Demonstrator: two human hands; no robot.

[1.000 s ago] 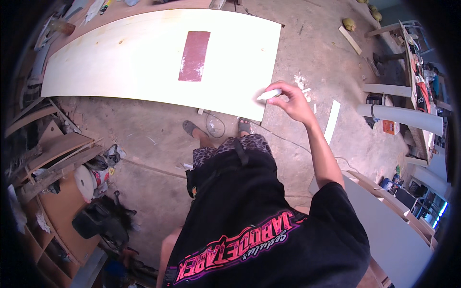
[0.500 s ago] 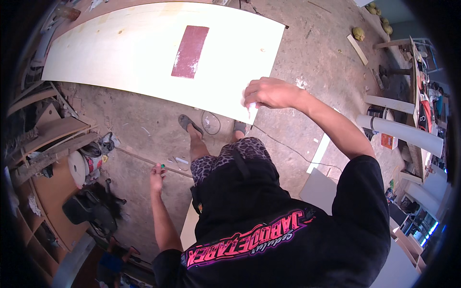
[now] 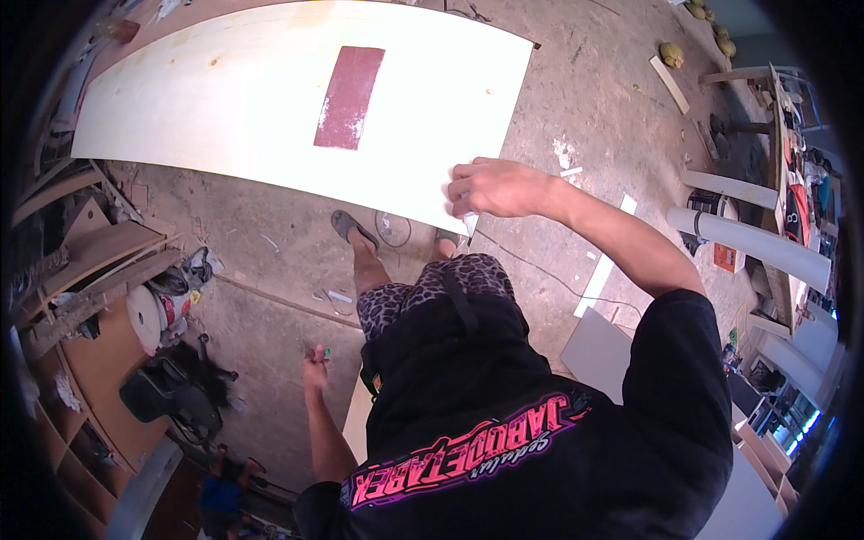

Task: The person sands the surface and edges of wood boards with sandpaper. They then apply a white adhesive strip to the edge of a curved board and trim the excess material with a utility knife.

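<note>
A long pale wooden board (image 3: 243, 99) lies in front of me, with a dark red sheet of sandpaper (image 3: 349, 97) on top. At the board's near right corner, my right hand (image 3: 497, 188) is closed around a small white tube (image 3: 470, 221). The tube's narrow end points down at the board's edge; whether it touches cannot be seen, and most of it is hidden in the fingers. Down by my left side and away from the board, my left hand (image 3: 315, 371) pinches a small green piece (image 3: 327, 353), too small to make out further.
A cable (image 3: 540, 276) runs over the concrete floor past my feet. Wood scraps and a black chair (image 3: 171, 396) are at the left. Another person in blue (image 3: 219, 497) is at the lower left. To the right stand a long white roll (image 3: 751, 246) and a cluttered workbench (image 3: 776, 153).
My right hand has shifted slightly nearer to me at the board's corner, with the tube. My left hand has come down and in toward my body, still holding the green piece.
</note>
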